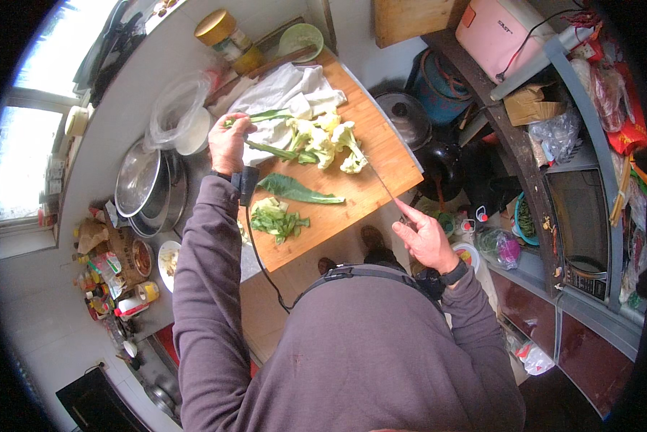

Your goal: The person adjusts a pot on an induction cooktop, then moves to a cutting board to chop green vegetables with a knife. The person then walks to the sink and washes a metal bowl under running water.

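Above the left part of a wooden cutting board (380,197), my left hand (229,144) grips green leaf stalks (272,150) that reach toward several pale cauliflower florets (321,141). My right hand (427,237) is closed around the handle of a kitchen knife (380,181), at the board's right edge. The blade points away from me, its tip close to the rightmost floret. Nearer to me lie a long green leaf (302,190) and a small heap of chopped greens (276,218). A crumpled white cloth (288,89) covers the board's far left part.
Metal basins (140,178) and a bowl of chopped food (169,262) stand to the left. A gold-lidded jar (229,40) and a green bowl (302,42) are behind the board. Beyond its right edge sits a lidded pot (402,116). A black cable (258,259) hangs from my left wrist.
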The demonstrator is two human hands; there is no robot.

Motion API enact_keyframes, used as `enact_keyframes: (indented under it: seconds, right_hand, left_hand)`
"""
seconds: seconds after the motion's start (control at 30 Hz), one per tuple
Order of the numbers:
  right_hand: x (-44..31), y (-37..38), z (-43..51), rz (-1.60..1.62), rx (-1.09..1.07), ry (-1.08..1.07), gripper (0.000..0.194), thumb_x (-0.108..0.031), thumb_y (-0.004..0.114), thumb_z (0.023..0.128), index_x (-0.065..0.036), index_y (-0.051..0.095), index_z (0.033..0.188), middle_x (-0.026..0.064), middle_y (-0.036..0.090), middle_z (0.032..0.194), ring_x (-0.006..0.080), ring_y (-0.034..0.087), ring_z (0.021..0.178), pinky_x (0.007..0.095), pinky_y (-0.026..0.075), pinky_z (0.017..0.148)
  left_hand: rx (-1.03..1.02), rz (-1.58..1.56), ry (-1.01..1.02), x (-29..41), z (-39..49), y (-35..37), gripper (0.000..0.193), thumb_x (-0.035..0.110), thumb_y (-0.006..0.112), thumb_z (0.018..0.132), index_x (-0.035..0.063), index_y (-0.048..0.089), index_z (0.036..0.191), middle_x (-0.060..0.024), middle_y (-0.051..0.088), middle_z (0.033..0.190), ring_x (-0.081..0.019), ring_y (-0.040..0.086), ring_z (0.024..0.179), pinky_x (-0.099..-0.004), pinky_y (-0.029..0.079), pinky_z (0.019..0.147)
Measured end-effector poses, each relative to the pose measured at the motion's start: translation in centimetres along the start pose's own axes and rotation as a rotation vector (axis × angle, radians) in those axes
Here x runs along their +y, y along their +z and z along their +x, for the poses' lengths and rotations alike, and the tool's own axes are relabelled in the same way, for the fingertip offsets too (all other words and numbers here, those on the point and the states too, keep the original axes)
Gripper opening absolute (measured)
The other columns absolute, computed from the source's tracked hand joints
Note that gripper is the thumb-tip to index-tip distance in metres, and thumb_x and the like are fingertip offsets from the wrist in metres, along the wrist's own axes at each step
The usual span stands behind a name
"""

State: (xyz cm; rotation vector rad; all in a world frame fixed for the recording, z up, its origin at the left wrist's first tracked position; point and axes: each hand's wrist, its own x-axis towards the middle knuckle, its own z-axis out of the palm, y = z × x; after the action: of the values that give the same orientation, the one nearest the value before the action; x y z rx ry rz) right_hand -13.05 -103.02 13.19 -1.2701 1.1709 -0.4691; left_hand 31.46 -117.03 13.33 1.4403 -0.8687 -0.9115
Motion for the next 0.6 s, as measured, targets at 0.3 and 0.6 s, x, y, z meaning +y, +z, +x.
enact_keyframes:
  seconds: [0.3,0.6]
  right_hand:
    - [-0.6,-0.1,0.1,-0.01,0.018,-0.015,0.064,-0.032,0.07,0.103,0.0,0.052,0.156,0.0049,0.066,0.081,0.007,0.055,0.063,0.0292,0.05,0.061]
    - [0.5,0.5,1.1,-0.034,-0.002,-0.102,0.065,-0.027,0.069,0.106,-0.005,0.046,0.162,-0.0076,0.052,0.074,0.003,0.047,0.061,0.0235,0.041,0.055]
  left_hand:
    - [-0.079,-0.074,-0.082,0.5,0.4,-1.2,0.023,0.006,0.072,0.087,-0.0006,0.074,0.109,-0.0087,0.076,0.093,-0.0182,0.074,0.083,-0.028,0.054,0.081]
    - [-0.366,-0.06,-0.101,1.4,-0.6,-1.3,0.052,-0.001,0.08,0.086,0.0001,0.066,0.136,-0.0137,0.076,0.121,-0.0191,0.072,0.11,-0.0327,0.056,0.097]
